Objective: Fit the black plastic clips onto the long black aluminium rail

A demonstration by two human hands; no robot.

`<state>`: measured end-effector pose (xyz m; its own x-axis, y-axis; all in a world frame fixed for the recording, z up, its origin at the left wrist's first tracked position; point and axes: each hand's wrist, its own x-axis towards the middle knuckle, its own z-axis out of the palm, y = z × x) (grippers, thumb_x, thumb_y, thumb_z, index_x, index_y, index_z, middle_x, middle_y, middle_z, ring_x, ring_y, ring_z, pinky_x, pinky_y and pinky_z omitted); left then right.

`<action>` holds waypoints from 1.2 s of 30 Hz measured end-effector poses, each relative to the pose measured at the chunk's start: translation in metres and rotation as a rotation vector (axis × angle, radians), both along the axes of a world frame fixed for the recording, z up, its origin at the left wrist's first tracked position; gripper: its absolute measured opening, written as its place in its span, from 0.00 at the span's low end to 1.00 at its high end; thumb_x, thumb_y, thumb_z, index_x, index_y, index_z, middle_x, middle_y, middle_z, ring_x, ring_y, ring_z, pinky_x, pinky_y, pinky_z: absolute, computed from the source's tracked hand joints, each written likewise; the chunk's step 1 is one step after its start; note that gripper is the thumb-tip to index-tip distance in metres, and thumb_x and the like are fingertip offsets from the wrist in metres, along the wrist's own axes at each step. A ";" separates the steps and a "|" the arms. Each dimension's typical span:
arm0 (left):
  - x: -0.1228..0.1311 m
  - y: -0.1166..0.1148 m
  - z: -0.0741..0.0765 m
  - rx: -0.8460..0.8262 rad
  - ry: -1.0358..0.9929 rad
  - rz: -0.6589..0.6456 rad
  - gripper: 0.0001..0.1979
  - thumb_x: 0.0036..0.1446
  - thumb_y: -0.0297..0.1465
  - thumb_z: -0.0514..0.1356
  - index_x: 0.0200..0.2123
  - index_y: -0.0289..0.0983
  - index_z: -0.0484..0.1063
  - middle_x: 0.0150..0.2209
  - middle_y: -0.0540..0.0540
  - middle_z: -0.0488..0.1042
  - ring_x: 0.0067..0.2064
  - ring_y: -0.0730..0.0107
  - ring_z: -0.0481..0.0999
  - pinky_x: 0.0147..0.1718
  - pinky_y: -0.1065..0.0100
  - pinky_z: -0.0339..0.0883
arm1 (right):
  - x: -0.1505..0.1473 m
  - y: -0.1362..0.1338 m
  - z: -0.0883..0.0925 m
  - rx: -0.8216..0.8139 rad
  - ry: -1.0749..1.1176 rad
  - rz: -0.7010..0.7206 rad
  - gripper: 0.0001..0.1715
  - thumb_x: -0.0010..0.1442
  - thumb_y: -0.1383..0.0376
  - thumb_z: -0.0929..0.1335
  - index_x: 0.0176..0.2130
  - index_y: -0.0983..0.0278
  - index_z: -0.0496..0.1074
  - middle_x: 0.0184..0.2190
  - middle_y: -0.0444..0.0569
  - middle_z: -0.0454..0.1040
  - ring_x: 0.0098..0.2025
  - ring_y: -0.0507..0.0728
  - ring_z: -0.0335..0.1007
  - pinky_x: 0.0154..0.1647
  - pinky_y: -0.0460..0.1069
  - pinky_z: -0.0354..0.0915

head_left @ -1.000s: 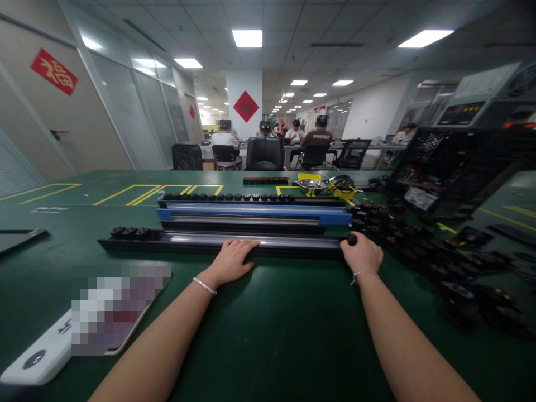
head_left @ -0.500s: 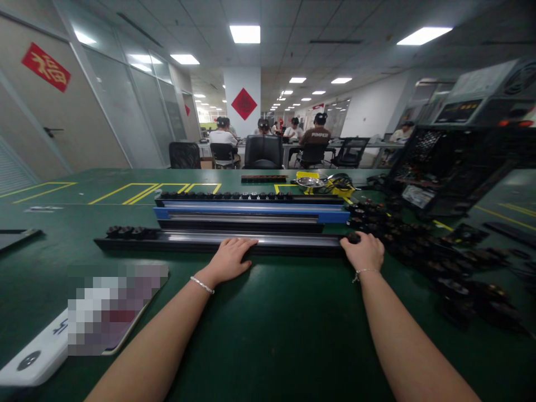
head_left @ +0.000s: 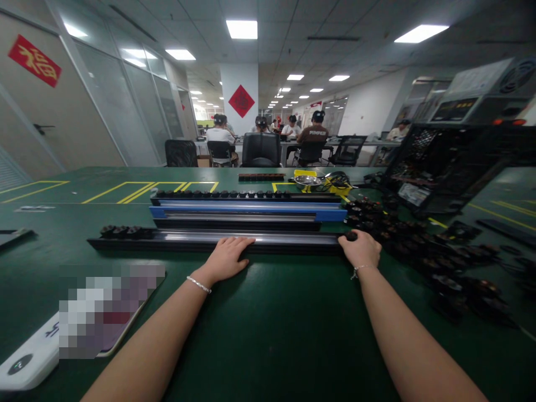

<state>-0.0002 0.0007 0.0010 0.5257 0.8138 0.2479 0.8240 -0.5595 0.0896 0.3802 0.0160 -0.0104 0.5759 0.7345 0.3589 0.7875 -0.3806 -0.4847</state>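
Observation:
A long black rail [head_left: 167, 240] with a shiny groove lies across the green table in front of me. My left hand [head_left: 228, 258] rests flat on its middle, fingers stretched out over the rail. My right hand [head_left: 360, 249] is closed at the rail's right end, pinching a small black knob-like part [head_left: 352, 236] against it. A few of the same black parts [head_left: 123, 230] sit in the rail near its left end. Behind it lie a blue rail [head_left: 251, 213] and another black rail [head_left: 234, 195] filled with several parts.
A heap of loose black parts [head_left: 419, 245] spreads to the right. A black open computer case [head_left: 452, 167] stands at the far right. A white device and a blurred phone [head_left: 84, 318] lie at the near left. A metal bowl [head_left: 307, 181] sits behind. People sit at desks far back.
The view has drifted slightly; both hands stay on the rail in the same places. Nothing else has visibly moved.

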 end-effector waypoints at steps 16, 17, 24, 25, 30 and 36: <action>0.000 0.001 -0.001 0.010 -0.002 0.012 0.27 0.54 0.35 0.56 0.58 0.45 0.58 0.56 0.47 0.69 0.54 0.60 0.67 0.52 0.56 0.55 | 0.012 -0.002 0.001 0.037 0.071 -0.017 0.26 0.49 0.57 0.64 0.47 0.64 0.72 0.45 0.56 0.71 0.44 0.63 0.65 0.47 0.55 0.62; 0.000 0.001 -0.001 0.011 0.000 0.011 0.27 0.54 0.35 0.56 0.58 0.45 0.58 0.56 0.47 0.69 0.54 0.60 0.67 0.52 0.56 0.56 | 0.012 -0.002 0.001 0.043 0.075 -0.017 0.26 0.49 0.57 0.64 0.47 0.64 0.72 0.45 0.56 0.71 0.44 0.63 0.66 0.47 0.55 0.62; 0.000 0.001 -0.001 0.007 -0.004 0.014 0.27 0.54 0.36 0.56 0.58 0.45 0.58 0.56 0.47 0.68 0.53 0.59 0.67 0.52 0.57 0.55 | 0.013 -0.003 0.001 0.082 0.121 -0.008 0.26 0.49 0.58 0.64 0.46 0.65 0.71 0.43 0.56 0.71 0.43 0.62 0.67 0.45 0.54 0.63; 0.000 0.001 -0.001 0.004 -0.004 0.015 0.27 0.54 0.36 0.56 0.58 0.45 0.58 0.56 0.47 0.68 0.53 0.59 0.67 0.52 0.56 0.55 | 0.014 -0.003 0.001 0.088 0.125 -0.006 0.26 0.48 0.58 0.65 0.46 0.65 0.71 0.43 0.56 0.71 0.43 0.62 0.67 0.45 0.54 0.63; 0.000 0.001 -0.001 -0.001 -0.008 0.016 0.27 0.54 0.36 0.55 0.59 0.46 0.58 0.56 0.47 0.68 0.54 0.59 0.67 0.52 0.56 0.55 | 0.015 -0.003 0.001 0.120 0.160 -0.018 0.25 0.48 0.58 0.65 0.45 0.65 0.71 0.40 0.55 0.72 0.42 0.61 0.67 0.46 0.54 0.63; 0.000 0.001 0.000 0.002 -0.009 0.015 0.27 0.54 0.35 0.55 0.58 0.45 0.58 0.55 0.47 0.69 0.54 0.59 0.67 0.52 0.56 0.56 | 0.018 -0.004 0.003 0.093 0.185 -0.040 0.25 0.48 0.58 0.65 0.46 0.64 0.71 0.41 0.55 0.73 0.41 0.62 0.68 0.45 0.55 0.63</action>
